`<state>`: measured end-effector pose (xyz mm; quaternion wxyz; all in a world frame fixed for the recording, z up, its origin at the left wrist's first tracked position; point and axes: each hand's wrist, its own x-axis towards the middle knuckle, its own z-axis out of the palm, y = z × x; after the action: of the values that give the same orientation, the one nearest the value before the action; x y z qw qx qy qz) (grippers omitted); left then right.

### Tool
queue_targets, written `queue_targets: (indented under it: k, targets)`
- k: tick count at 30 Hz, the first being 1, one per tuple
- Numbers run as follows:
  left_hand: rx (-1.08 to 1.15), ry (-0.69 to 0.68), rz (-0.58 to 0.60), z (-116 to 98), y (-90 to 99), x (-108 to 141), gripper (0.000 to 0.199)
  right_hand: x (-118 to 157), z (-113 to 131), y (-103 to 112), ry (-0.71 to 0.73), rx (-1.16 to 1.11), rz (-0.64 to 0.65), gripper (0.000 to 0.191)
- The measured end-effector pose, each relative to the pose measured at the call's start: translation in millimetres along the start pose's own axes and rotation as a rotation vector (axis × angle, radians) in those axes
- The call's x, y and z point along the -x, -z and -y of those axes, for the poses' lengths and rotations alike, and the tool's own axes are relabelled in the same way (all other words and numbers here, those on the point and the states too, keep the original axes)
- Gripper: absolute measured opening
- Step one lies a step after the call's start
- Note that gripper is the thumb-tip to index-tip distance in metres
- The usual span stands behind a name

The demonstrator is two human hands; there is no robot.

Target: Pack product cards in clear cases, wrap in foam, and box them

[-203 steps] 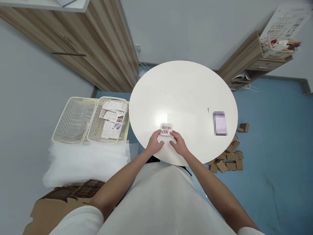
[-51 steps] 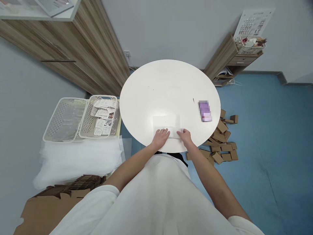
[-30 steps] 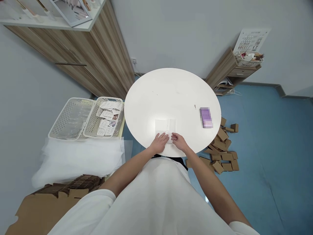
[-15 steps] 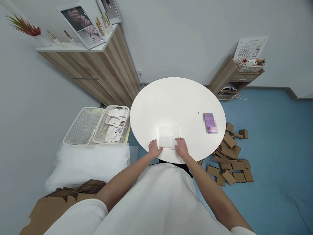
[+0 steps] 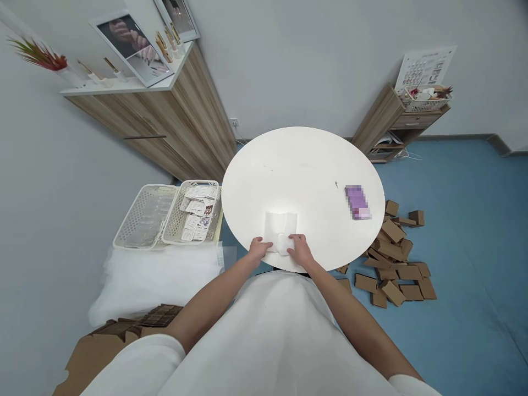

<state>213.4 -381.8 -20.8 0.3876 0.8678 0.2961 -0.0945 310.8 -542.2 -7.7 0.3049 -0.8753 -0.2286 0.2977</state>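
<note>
A thin white packing sheet (image 5: 280, 223), slightly see-through, lies partly folded near the front edge of the round white table (image 5: 305, 159). At its lower left edge is my left hand (image 5: 258, 249), thumb stretched over the sheet and fingers curled at the border. My right hand (image 5: 301, 251) grips the right side, its thumb and fingertips pressing the folded edge inward. A small pale, bright patch shows between the hands at the lower middle; whether something lies wrapped there I cannot tell.
A blurred purple item (image 5: 357, 202) lies at the table's right. On the left, a white basket (image 5: 214, 220) holds printed cards, beside another basket (image 5: 144, 214) with clear pieces and a stack of white sheets (image 5: 160, 275). Brown cardboard boxes (image 5: 396, 253) lie heaped on the floor at right.
The right part of the sheet has been folded over leftward, so it looks narrower. My right hand has shifted slightly left with it; my left hand stays by the left edge.
</note>
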Motion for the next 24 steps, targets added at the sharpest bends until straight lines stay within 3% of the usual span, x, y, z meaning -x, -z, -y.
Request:
queue_targets:
  k: [5,9,15,19,24]
  targets:
    - [0.126,0.044,0.024,-17,5.6,-1,0.011,-4,-2,1,-0.014,-0.001,-0.02,0.041]
    - [0.229,-0.007,0.08,-38,-4.6,-5,0.009,-4,1,-2,-0.036,-0.005,-0.046,0.039]
    - [0.06,-0.212,0.175,-46,-21.8,2,0.024,-2,-2,-2,-0.069,-0.102,-0.038,0.043]
    - [-0.057,-0.297,0.201,-45,-19.7,9,0.038,-5,-5,5,-0.11,-0.235,-0.025,0.035]
    - [-0.113,-0.369,0.268,-48,-12.0,15,0.041,-13,-2,6,-0.177,-0.157,-0.106,0.025]
